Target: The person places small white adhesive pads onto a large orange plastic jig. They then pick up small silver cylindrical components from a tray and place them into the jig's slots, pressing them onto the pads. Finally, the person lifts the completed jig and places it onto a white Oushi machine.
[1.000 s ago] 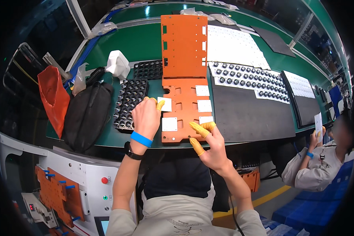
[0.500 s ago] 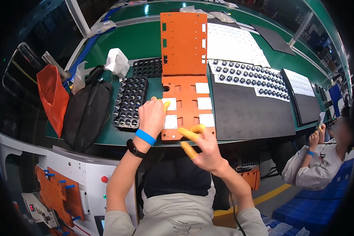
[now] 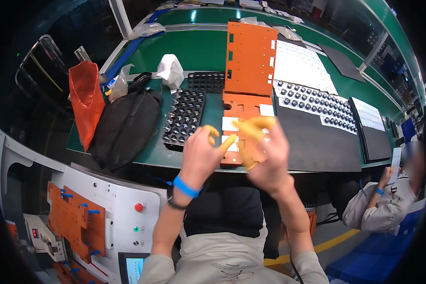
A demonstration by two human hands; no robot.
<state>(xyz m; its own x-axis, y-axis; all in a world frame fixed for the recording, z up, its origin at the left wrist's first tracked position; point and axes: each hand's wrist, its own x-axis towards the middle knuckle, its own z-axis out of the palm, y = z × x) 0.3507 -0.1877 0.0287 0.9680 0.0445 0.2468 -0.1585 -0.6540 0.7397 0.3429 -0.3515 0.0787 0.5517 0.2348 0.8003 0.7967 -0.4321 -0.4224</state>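
Observation:
Both my hands wear yellow finger cots and are raised over the near end of an orange hinged fixture [image 3: 246,103]. Its orange lid [image 3: 251,59] stands raised at the far side. Square white plates [image 3: 267,110] lie in the base's recesses, partly covered by my fingers. My left hand [image 3: 199,154], with a blue wristband, is at the base's left edge, thumb and forefinger apart and nothing visible between them. Over the base's right side, my right hand [image 3: 271,154] is smeared by motion; its fingers look spread, with no held thing showing.
Left of the fixture stands a black tray of round black parts [image 3: 183,116], beside a black bag [image 3: 128,125] and an orange bag [image 3: 86,102]. To the right, white sheets with black parts [image 3: 317,102] lie by a dark mat [image 3: 312,142]. A co-worker [image 3: 378,201] sits at far right.
The whole scene has shifted rightward as the view turned left. My left hand has come off the left white plate, and my right hand has moved farther in over the fixture.

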